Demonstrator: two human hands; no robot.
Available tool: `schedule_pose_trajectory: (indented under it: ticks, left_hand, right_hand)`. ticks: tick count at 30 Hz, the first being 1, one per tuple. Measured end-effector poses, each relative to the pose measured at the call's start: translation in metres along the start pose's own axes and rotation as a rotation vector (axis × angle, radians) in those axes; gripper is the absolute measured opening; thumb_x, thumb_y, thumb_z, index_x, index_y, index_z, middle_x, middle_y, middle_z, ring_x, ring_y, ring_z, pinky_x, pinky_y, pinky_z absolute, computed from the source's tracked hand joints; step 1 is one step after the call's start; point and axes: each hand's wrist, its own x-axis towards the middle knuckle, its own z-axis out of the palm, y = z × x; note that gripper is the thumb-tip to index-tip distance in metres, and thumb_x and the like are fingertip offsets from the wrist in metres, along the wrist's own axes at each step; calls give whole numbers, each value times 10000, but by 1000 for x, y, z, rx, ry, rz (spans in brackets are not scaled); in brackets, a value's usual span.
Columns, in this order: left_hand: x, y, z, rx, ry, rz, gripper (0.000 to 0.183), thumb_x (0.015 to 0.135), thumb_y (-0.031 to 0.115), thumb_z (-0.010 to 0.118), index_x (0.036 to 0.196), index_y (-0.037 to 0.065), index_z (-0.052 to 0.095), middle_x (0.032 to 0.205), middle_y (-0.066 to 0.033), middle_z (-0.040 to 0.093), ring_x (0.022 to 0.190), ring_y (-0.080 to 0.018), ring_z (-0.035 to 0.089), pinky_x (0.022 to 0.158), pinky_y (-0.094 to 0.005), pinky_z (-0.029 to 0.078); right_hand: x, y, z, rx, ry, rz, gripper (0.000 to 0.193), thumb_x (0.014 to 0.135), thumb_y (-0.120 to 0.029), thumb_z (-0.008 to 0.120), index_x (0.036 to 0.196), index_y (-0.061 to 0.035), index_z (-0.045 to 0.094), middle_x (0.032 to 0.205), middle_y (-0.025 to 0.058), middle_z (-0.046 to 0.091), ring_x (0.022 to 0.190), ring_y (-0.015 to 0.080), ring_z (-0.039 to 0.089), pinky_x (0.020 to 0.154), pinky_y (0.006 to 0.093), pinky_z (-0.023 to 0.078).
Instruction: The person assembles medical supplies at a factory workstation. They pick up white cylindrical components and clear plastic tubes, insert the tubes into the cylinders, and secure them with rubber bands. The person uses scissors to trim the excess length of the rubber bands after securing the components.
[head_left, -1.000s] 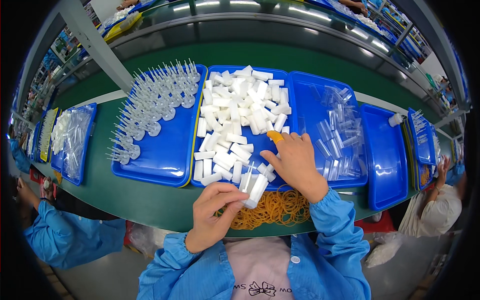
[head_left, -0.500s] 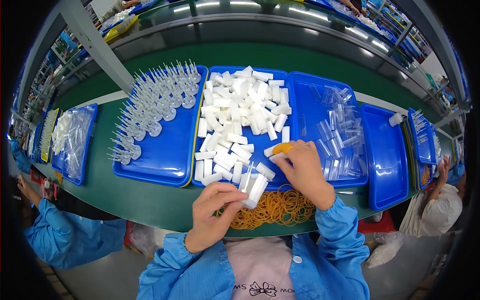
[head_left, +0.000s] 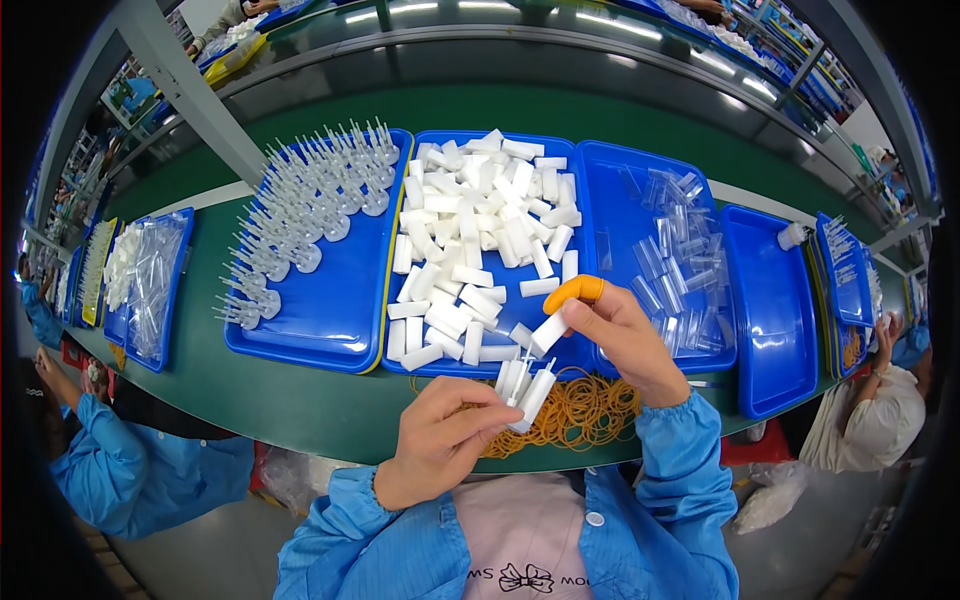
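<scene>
My left hand (head_left: 445,440) pinches a pale plastic piece with thin prongs (head_left: 517,421). White foam-like blocks (head_left: 538,398) sit on its prongs, and prong tips stick out above them. My right hand (head_left: 625,335), with an orange finger cot (head_left: 580,290) on one finger, grips a single white block (head_left: 549,334) between thumb and finger. This block is tilted just above the pronged piece; whether they touch I cannot tell. Beyond both hands, a blue tray (head_left: 508,300) holds a heap of similar white blocks (head_left: 470,225).
On the left, a blue tray (head_left: 330,335) holds rows of upright pronged pieces (head_left: 315,205). Clear plastic sleeves (head_left: 675,265) lie in a right-hand tray (head_left: 615,170), beside another blue tray (head_left: 775,350). Orange rubber bands (head_left: 585,415) lie at the table's near edge. Co-workers sit on both sides.
My right hand has lifted a white block from the tray and turned it toward the pronged piece. My left hand has shifted slightly right, and its piece now leans more to the right.
</scene>
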Motion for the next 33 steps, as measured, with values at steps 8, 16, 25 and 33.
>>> schedule_pose_trajectory:
  ticks: [8,16,25,33]
  left_hand:
    - [1,-1,4,138,-87,129,314,626,-31,683,916,88,701,877,-42,612,750,-223,588,629,-313,462]
    - [-1,-1,7,145,16,161,343,608,-35,712,931,78,690,856,-64,607,715,-224,589,608,-305,472]
    - [-10,-10,13,103,124,24,539,673,31,774,1173,46,573,982,-109,571,863,-223,602,706,-300,507]
    - [-7,-11,20,-844,6,-441,766,747,32,732,1358,17,270,1251,-126,441,1113,-211,522,954,-338,429]
  right_hand:
    - [2,2,2,-18,59,14,236,869,-233,627,988,-31,643,859,4,608,800,78,512,749,230,422]
    - [-13,-3,13,13,-96,10,152,833,-170,666,887,-34,623,825,-1,599,784,80,510,732,237,419]
    - [-34,-1,33,-132,0,-125,134,822,-156,678,862,-39,629,791,34,587,727,124,525,684,254,416]
    - [-24,-26,22,-260,-70,-296,234,802,-98,645,1030,-49,648,940,59,616,849,164,557,765,287,449]
